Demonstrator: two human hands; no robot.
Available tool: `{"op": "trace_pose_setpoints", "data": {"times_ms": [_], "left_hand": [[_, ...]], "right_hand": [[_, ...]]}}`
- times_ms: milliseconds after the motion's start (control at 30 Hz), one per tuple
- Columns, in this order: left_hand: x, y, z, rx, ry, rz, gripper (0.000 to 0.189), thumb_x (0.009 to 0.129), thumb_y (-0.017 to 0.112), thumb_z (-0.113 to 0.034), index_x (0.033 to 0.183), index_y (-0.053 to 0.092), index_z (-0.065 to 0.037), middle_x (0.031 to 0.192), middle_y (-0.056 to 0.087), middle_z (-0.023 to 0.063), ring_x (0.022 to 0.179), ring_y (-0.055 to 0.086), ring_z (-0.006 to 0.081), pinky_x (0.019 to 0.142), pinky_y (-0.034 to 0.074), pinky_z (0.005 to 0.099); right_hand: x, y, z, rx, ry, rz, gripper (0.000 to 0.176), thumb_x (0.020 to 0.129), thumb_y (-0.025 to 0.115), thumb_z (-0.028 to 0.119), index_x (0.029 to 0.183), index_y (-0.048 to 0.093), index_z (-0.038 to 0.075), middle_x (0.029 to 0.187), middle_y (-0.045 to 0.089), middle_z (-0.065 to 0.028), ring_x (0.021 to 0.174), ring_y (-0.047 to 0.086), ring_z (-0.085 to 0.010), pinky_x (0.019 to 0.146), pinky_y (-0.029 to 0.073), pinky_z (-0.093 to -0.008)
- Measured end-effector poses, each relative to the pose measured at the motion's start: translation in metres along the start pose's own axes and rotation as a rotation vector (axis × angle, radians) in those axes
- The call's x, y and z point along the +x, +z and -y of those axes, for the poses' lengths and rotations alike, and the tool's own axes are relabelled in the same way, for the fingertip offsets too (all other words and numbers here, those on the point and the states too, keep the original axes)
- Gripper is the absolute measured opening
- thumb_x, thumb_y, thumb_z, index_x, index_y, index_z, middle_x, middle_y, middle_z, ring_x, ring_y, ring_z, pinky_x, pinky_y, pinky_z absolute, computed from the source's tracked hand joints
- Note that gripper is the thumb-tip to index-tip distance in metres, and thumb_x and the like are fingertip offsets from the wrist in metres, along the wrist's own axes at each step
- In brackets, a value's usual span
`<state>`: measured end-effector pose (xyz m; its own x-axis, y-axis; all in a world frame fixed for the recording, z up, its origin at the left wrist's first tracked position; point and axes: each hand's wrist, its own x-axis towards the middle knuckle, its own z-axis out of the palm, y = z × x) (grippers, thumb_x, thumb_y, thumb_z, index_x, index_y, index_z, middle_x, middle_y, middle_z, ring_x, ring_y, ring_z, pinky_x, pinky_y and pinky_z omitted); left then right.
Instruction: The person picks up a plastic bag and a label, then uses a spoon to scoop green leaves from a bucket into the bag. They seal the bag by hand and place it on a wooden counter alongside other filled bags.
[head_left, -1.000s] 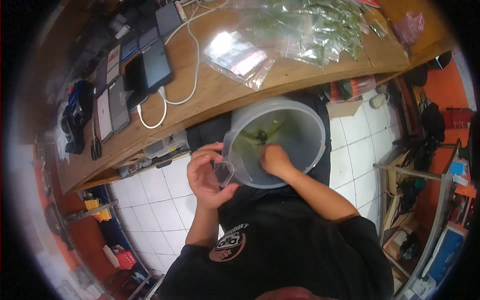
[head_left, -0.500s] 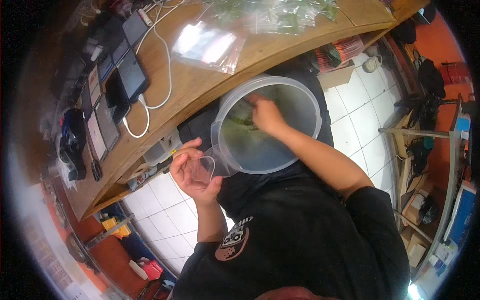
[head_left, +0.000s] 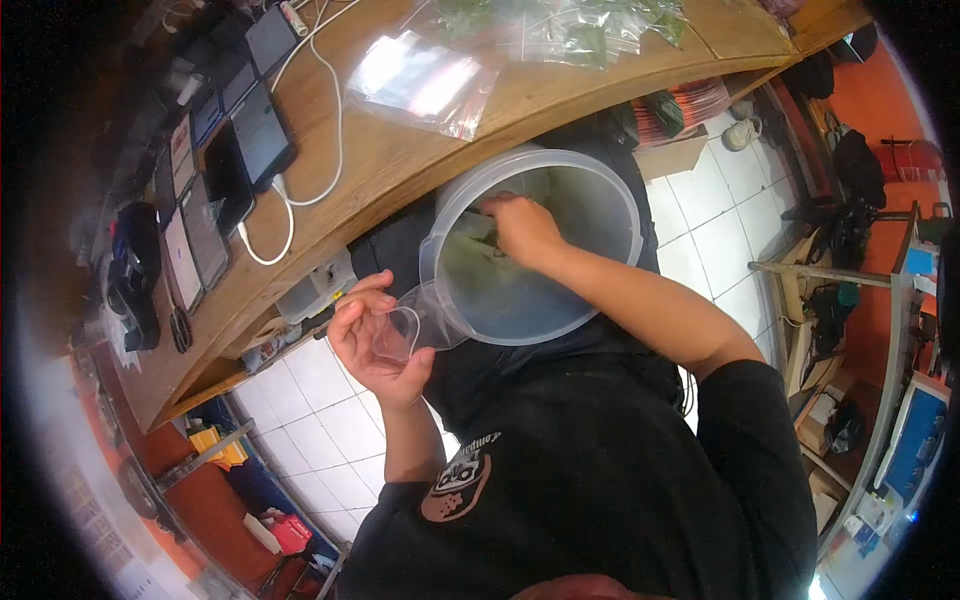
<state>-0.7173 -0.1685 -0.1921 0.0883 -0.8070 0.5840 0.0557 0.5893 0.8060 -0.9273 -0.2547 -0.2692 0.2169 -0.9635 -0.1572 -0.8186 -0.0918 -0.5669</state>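
Observation:
My left hand is closed around a clear plastic bag, its thumb below and fingers above the open mouth. The bag's other end touches the outside of a large translucent plastic bucket, which rests on my lap. My right hand reaches inside the bucket with curled fingers. Just beneath that hand lies loose green material, too blurred to name exactly. What the right fingertips hold, if anything, is hidden.
A wooden table curves along the far side of the bucket. On it lie flat clear bags, filled bags with green contents, several phones and a white cable. Metal shelving stands at the right.
My right hand has shifted slightly left inside the bucket, its fingers now more curled. My left hand and the bag have moved a little left. The whole view has turned slightly.

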Motion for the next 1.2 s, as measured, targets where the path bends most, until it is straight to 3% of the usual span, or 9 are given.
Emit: {"op": "trace_pose_setpoints", "data": {"times_ms": [167, 367, 467, 533, 667, 767, 967, 1133, 1200], "left_hand": [[0.001, -0.004, 0.0, 0.015, 0.021, -0.018, 0.08, 0.072, 0.085, -0.033, 0.136, 0.042, -0.01, 0.111, 0.054, 0.0116, 0.116, 0.052, 0.0348, 0.102, 0.039, 0.0494], [-0.001, -0.002, 0.004, -0.04, -0.003, 0.014, 0.081, 0.069, 0.086, -0.022, 0.134, 0.04, -0.005, 0.109, 0.054, 0.0138, 0.115, 0.052, 0.0351, 0.104, 0.038, 0.0485], [0.002, 0.0, 0.0, 0.01, 0.013, 0.019, 0.081, 0.072, 0.085, -0.031, 0.136, 0.041, -0.009, 0.11, 0.055, 0.011, 0.117, 0.052, 0.0347, 0.105, 0.037, 0.0496], [0.003, -0.001, -0.001, 0.012, 0.014, 0.007, 0.081, 0.072, 0.085, -0.03, 0.136, 0.041, -0.009, 0.11, 0.055, 0.011, 0.117, 0.052, 0.0349, 0.105, 0.037, 0.0497], [-0.001, 0.003, 0.001, -0.01, -0.045, -0.024, 0.081, 0.072, 0.085, -0.029, 0.136, 0.041, -0.009, 0.111, 0.055, 0.0109, 0.117, 0.052, 0.0352, 0.105, 0.037, 0.0506], [0.001, 0.007, 0.003, -0.064, -0.022, 0.009, 0.081, 0.07, 0.086, -0.023, 0.134, 0.04, -0.007, 0.109, 0.054, 0.0129, 0.115, 0.052, 0.0352, 0.103, 0.038, 0.0468], [0.005, -0.001, 0.001, -0.021, 0.019, -0.003, 0.083, 0.069, 0.086, -0.022, 0.135, 0.04, -0.006, 0.109, 0.054, 0.0131, 0.114, 0.052, 0.035, 0.102, 0.039, 0.0476], [0.001, 0.0, 0.005, -0.037, -0.009, 0.007, 0.083, 0.068, 0.086, -0.021, 0.135, 0.04, -0.007, 0.109, 0.054, 0.0135, 0.114, 0.052, 0.0348, 0.103, 0.038, 0.0496], [0.003, 0.002, 0.003, -0.043, -0.001, 0.02, 0.083, 0.068, 0.086, -0.021, 0.135, 0.04, -0.007, 0.109, 0.054, 0.0135, 0.114, 0.052, 0.0347, 0.103, 0.039, 0.0498]], "right_hand": [[-0.015, -0.01, -0.007, -0.242, 0.147, 0.321, 0.024, 0.08, 0.056, 0.004, 0.1, 0.069, 0.006, 0.1, 0.067, -0.0206, 0.092, 0.068, -0.0385, 0.077, 0.055, -0.0492], [0.004, -0.006, -0.011, -0.07, -0.186, -0.216, 0.021, 0.081, 0.055, 0.005, 0.094, 0.071, 0.003, 0.1, 0.068, -0.0231, 0.093, 0.068, -0.038, 0.077, 0.056, -0.0468], [0.005, -0.001, -0.011, -0.078, -0.11, -0.124, 0.023, 0.08, 0.055, 0.005, 0.096, 0.072, 0.003, 0.102, 0.068, -0.0232, 0.094, 0.068, -0.038, 0.078, 0.056, -0.0461], [-0.005, -0.013, -0.005, -0.251, 0.181, 0.344, 0.027, 0.079, 0.056, 0.003, 0.103, 0.07, 0.004, 0.106, 0.067, -0.022, 0.095, 0.066, -0.0393, 0.08, 0.055, -0.0469], [-0.01, -0.031, 0.001, -0.191, 0.207, 0.361, 0.029, 0.081, 0.055, 0.003, 0.106, 0.069, 0.004, 0.111, 0.065, -0.022, 0.097, 0.066, -0.0399, 0.082, 0.055, -0.047], [-0.005, -0.011, -0.004, 0.005, -0.045, -0.323, 0.025, 0.083, 0.053, 0.004, 0.1, 0.071, 0.001, 0.104, 0.068, -0.0219, 0.092, 0.068, -0.0408, 0.08, 0.056, -0.0464], [-0.017, -0.016, -0.013, -0.191, 0.13, 0.417, 0.029, 0.083, 0.053, 0.004, 0.109, 0.064, -0.002, 0.112, 0.061, -0.0276, 0.093, 0.065, -0.043, 0.081, 0.055, -0.0482], [-0.005, -0.018, -0.001, 0.021, -0.073, -0.259, 0.024, 0.084, 0.053, 0.005, 0.103, 0.065, -0.004, 0.104, 0.062, -0.0287, 0.092, 0.066, -0.0447, 0.08, 0.055, -0.0486], [-0.011, -0.019, -0.002, -0.011, -0.003, -0.134, 0.026, 0.084, 0.053, 0.004, 0.105, 0.064, -0.004, 0.105, 0.061, -0.0293, 0.092, 0.066, -0.0447, 0.08, 0.055, -0.0488]]}}
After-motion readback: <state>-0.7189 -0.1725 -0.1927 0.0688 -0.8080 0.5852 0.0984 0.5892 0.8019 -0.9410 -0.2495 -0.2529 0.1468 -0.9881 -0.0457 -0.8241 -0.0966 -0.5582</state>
